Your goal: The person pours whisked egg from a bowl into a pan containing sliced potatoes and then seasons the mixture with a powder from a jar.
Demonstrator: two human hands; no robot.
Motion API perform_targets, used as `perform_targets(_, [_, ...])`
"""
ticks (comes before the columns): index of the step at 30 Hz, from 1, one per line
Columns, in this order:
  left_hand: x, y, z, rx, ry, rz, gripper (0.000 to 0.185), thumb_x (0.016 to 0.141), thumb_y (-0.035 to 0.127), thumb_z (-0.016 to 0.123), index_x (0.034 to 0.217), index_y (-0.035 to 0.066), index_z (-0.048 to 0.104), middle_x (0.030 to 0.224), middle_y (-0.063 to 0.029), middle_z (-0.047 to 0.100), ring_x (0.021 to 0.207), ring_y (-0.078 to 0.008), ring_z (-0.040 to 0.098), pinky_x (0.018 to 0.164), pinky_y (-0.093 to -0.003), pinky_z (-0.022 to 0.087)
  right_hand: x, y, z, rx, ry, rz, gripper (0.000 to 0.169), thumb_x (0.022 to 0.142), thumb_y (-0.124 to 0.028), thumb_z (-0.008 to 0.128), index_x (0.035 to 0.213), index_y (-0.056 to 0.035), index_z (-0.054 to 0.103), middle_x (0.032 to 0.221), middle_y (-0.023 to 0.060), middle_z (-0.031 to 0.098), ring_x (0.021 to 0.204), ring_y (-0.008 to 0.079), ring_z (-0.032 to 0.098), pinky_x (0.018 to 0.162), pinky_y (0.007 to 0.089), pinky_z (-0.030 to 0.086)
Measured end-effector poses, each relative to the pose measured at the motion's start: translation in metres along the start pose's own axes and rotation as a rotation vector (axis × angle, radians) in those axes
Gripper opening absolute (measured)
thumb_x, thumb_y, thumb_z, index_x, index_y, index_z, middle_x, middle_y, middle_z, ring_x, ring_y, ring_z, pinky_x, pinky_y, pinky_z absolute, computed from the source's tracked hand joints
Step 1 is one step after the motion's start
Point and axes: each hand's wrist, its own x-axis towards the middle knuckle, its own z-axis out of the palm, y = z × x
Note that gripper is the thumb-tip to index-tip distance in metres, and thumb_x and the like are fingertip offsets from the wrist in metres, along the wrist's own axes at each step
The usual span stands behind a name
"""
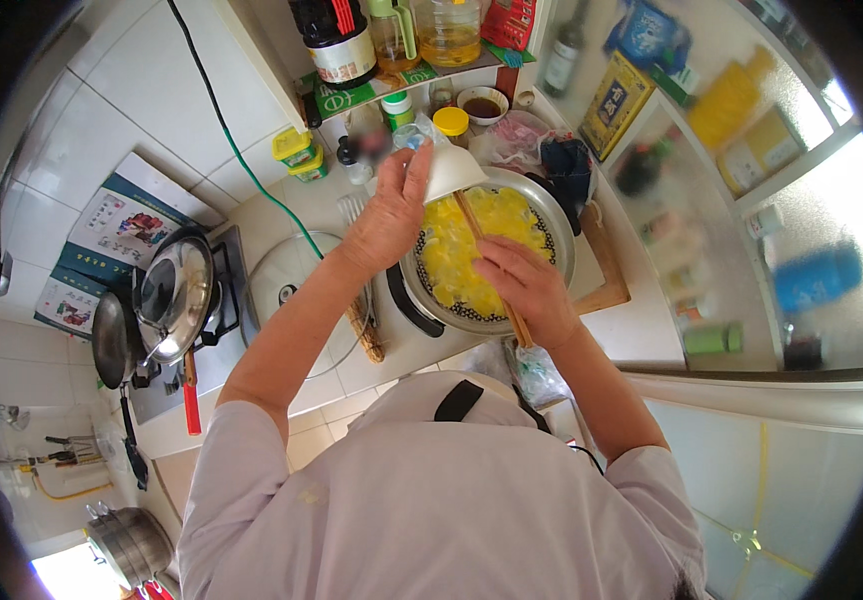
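My left hand (pixel 392 210) grips a white bowl (pixel 452 174), tipped on its side above the far left part of a pan. In my right hand (pixel 525 289) is a pair of wooden chopsticks (pixel 471 215), their tips close to the bowl's lower rim. Beneath both hands sits a wide metal pan (pixel 565 259) with dark side handles. Yellow food pieces, perhaps egg-coated, cover a dark perforated steamer rack (pixel 469 309) inside it. The bowl's inside is turned away, so its contents are hidden.
Left of the pan lie a glass lid (pixel 311 300) and a bundle of sticks (pixel 362 330). A gas stove (pixel 229 300) holds a lidded wok (pixel 176 292). Behind the pan stand a yellow-capped jar (pixel 451 124) and a bowl of dark sauce (pixel 483 106). A green cord (pixel 251 172) hangs at left.
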Motion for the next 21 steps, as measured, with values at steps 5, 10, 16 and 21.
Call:
perform_targets(5, [-0.006, -0.007, 0.008, 0.010, 0.009, -0.043, 0.087, 0.078, -0.012, 0.051, 0.153, 0.008, 0.011, 0.136, -0.0237, 0.031, 0.120, -0.0446, 0.045, 0.099, -0.0427, 0.046, -0.027, -0.002, 0.005, 0.105, 0.003, 0.095, 0.035, 0.073, -0.001, 0.066, 0.108, -0.0024, 0.063, 0.116, 0.0148, 0.061, 0.108, 0.0341, 0.061, 0.088, 0.0389, 0.053])
perform_targets(10, [-0.009, 0.002, 0.018, -0.042, 0.009, -0.063, 0.081, 0.080, -0.010, 0.051, 0.151, 0.003, 0.015, 0.135, -0.0275, 0.034, 0.115, -0.0458, 0.048, 0.098, -0.0432, 0.046, -0.029, 0.005, 0.016, 0.226, 0.109, 0.190, 0.038, 0.070, 0.007, 0.066, 0.107, -0.0025, 0.064, 0.111, 0.0169, 0.063, 0.100, 0.0366, 0.063, 0.084, 0.0372, 0.053])
perform_targets(16, [-0.029, -0.011, 0.040, -0.090, 0.150, -0.152, 0.078, 0.083, -0.007, 0.048, 0.152, 0.003, 0.012, 0.139, -0.0276, 0.032, 0.119, -0.0451, 0.046, 0.103, -0.0435, 0.041, -0.028, 0.013, 0.022, 0.330, 0.298, 0.412, 0.021, 0.082, 0.006, 0.065, 0.101, -0.0010, 0.069, 0.103, 0.0145, 0.068, 0.096, 0.0287, 0.066, 0.082, 0.0333, 0.053])
perform_targets(21, [-0.086, -0.044, 0.056, -0.352, 0.300, -0.513, 0.070, 0.090, -0.001, 0.040, 0.153, 0.005, 0.011, 0.143, -0.0216, 0.035, 0.125, -0.0363, 0.047, 0.097, -0.0405, 0.047, -0.063, 0.027, 0.041, 0.588, 0.429, 0.928, 0.014, 0.086, 0.003, 0.064, 0.098, -0.0010, 0.070, 0.100, 0.0129, 0.070, 0.094, 0.0221, 0.067, 0.080, 0.0308, 0.053])
